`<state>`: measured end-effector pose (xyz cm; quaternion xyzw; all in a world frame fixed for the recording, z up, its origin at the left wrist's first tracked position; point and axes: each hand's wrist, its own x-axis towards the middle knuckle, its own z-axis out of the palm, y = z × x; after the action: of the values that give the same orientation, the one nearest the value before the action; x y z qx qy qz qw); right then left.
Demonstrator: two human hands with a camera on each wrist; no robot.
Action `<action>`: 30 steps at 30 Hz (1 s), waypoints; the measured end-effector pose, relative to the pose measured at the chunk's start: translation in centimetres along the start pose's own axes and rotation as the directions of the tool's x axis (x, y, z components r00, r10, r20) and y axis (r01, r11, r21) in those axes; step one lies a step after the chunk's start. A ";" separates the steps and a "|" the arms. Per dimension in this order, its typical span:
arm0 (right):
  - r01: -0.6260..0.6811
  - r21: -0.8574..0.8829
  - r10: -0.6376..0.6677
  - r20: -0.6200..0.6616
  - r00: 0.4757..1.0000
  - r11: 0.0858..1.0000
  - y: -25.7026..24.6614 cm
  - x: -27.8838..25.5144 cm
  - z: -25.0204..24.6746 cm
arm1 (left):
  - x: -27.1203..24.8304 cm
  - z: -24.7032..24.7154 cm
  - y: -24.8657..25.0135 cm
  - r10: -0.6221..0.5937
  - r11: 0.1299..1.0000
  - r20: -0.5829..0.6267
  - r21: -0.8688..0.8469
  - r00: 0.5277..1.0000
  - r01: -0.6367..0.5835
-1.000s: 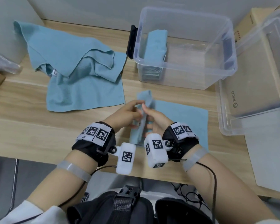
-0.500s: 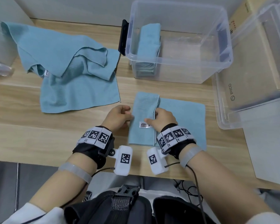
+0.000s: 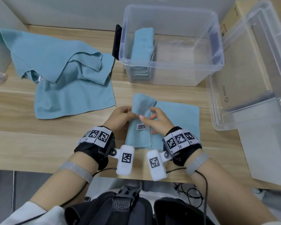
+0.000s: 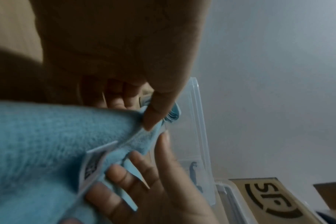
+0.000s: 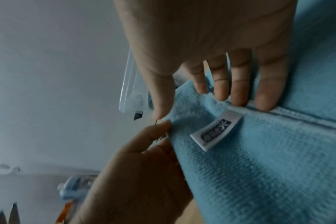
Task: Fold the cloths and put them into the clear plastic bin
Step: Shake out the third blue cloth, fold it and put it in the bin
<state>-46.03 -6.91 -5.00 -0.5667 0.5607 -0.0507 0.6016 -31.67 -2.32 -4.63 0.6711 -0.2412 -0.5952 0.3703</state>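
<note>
A light blue cloth [image 3: 177,120] lies on the wooden table [image 3: 23,143] in front of me, its left part folded over into a strip with a white label [image 3: 141,127]. My left hand [image 3: 127,112] pinches the strip's left edge between thumb and fingers [image 4: 157,112]. My right hand [image 3: 152,117] grips the strip's right edge, thumb on top and fingers [image 5: 238,84] at the hem. The cloth [image 4: 48,144] fills both wrist views [image 5: 259,166]. Behind it stands the clear plastic bin [image 3: 201,65] with one folded blue cloth [image 3: 143,46] on end at its left side.
A loose heap of unfolded blue cloths [image 3: 68,75] covers the table's left side. The bin's clear lid [image 3: 250,75] lies at the right, over a cardboard box [image 3: 234,17]. A wall runs close behind the bin.
The strip, held up a second ago, was laid flat with both hands near the label. Both hands have since moved a little farther along the strip and grip its edges.
</note>
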 end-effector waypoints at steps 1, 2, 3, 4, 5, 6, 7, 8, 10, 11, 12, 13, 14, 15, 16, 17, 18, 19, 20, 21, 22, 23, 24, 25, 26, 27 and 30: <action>-0.028 0.083 0.025 0.040 0.999 0.996 -0.1 -0.1 -0.1 | -0.3 0.4 0.3 -0.006 0.998 0.032 -0.057 0.999 0.008; -0.052 0.161 0.039 0.081 0.996 0.986 -0.4 -0.2 -0.4 | -0.5 0.8 0.7 -0.015 0.993 0.064 -0.113 0.998 0.022; -0.069 0.219 0.045 0.111 0.993 0.973 -0.4 -0.3 -0.6 | -0.6 1.2 0.9 -0.021 0.988 0.099 -0.150 0.995 0.036; -0.067 0.263 0.036 0.121 0.992 0.963 -0.4 -0.4 -0.9 | -0.6 1.5 0.9 -0.026 0.985 0.137 -0.163 0.990 0.049; -0.052 0.282 0.022 0.111 0.994 0.958 -0.2 -0.4 -1.2 | -0.5 1.9 1.0 -0.030 0.984 0.167 -0.166 0.986 0.058; -0.030 0.285 0.005 0.089 0.996 0.958 0.1 -0.4 -1.5 | -0.5 2.3 1.0 -0.030 0.984 0.192 -0.167 0.981 0.063; -0.014 0.267 -0.001 0.057 0.998 0.963 0.4 -0.4 -2.0 | -0.5 2.7 1.0 -0.027 0.984 0.210 -0.167 0.977 0.063; -0.009 0.242 0.006 0.012 1.000 0.970 0.8 -0.4 -2.3 | -0.4 3.1 1.0 -0.023 0.984 0.213 -0.166 0.977 0.060; -0.020 0.162 0.036 -0.101 0.994 0.987 1.8 -0.1 -3.0 | -0.3 3.6 0.9 -0.015 0.985 0.174 -0.165 0.985 0.045; -0.024 0.100 0.039 -0.156 0.987 0.995 2.4 0.2 -3.3 | -0.2 3.7 0.8 -0.013 0.986 0.132 -0.164 0.991 0.035; -0.024 0.036 0.031 -0.196 0.980 0.999 2.9 0.4 -3.6 | 0.0 3.8 0.7 -0.013 0.988 0.085 -0.153 0.996 0.026; -0.034 -0.032 0.026 -0.225 0.974 0.999 3.2 0.5 -3.8 | 0.1 3.8 0.4 -0.019 0.990 0.040 -0.137 0.999 0.024; -0.042 -0.090 0.019 -0.246 0.969 0.995 3.4 0.5 -3.9 | 0.3 3.8 0.2 -0.026 0.993 0.008 -0.117 1.000 0.027; -0.052 -0.127 0.017 -0.262 0.965 0.991 3.6 0.5 -4.0 | 0.3 3.7 0.0 -0.035 0.994 -0.009 -0.101 0.999 0.034; -0.047 -0.151 0.004 -0.276 0.961 0.987 3.7 0.5 -4.1 | 0.4 3.7 -0.2 -0.049 0.995 -0.010 -0.088 0.999 0.048; -0.051 -0.175 -0.002 -0.288 0.958 0.983 3.6 0.5 -4.0 | 0.3 3.8 -0.3 -0.066 0.994 0.005 -0.084 0.998 0.066; -0.052 -0.204 -0.013 -0.306 0.952 0.977 3.6 0.5 -3.9 | 0.2 3.8 -0.4 -0.078 0.993 0.032 -0.085 0.996 0.080; -0.058 -0.232 -0.021 -0.322 0.946 0.971 3.7 0.5 -3.8 | 0.1 3.9 -0.4 -0.083 0.993 0.064 -0.084 0.995 0.088; -0.063 -0.259 -0.030 -0.340 0.940 0.964 3.7 0.6 -3.6 | 0.0 4.1 -0.4 -0.086 0.993 0.091 -0.076 0.992 0.093; -0.079 -0.276 -0.026 -0.357 0.934 0.958 3.6 0.7 -3.5 | 0.0 4.2 -0.5 -0.091 0.993 0.109 -0.064 0.990 0.099; -0.094 -0.279 -0.020 -0.378 0.926 0.956 3.5 0.7 -3.5 | 0.0 4.3 -0.5 -0.098 0.993 0.115 -0.050 0.988 0.105; -0.112 -0.260 0.000 -0.398 0.917 0.959 3.5 0.8 -3.5 | 0.0 4.4 -0.4 -0.105 0.993 0.114 -0.040 0.988 0.111; -0.125 -0.234 0.016 -0.419 0.908 0.964 3.5 1.0 -3.6 | 0.0 4.4 -0.4 -0.112 0.993 0.112 -0.034 0.987 0.117; -0.132 -0.203 0.031 -0.437 0.899 0.970 3.5 1.0 -3.6 | 0.0 4.5 -0.3 -0.119 0.992 0.111 -0.031 0.987 0.123; -0.126 -0.175 0.035 -0.449 0.893 0.976 3.6 1.2 -3.7 | -0.1 4.5 -0.2 -0.126 0.991 0.114 -0.030 0.986 0.130; -0.110 -0.148 0.031 -0.456 0.889 0.983 3.7 1.2 -3.9 | -0.1 4.5 -0.1 -0.131 0.990 0.116 -0.033 0.985 0.136; -0.013 -0.128 -0.050 -0.482 0.875 0.992 4.2 0.9 -5.2 | -0.1 4.5 0.1 -0.145 0.988 0.121 -0.031 0.982 0.150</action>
<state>-51.97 -9.32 -7.27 -0.5785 0.6899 -0.1606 0.4044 -36.04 -3.24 -4.55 0.6430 -0.2004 -0.6647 0.3234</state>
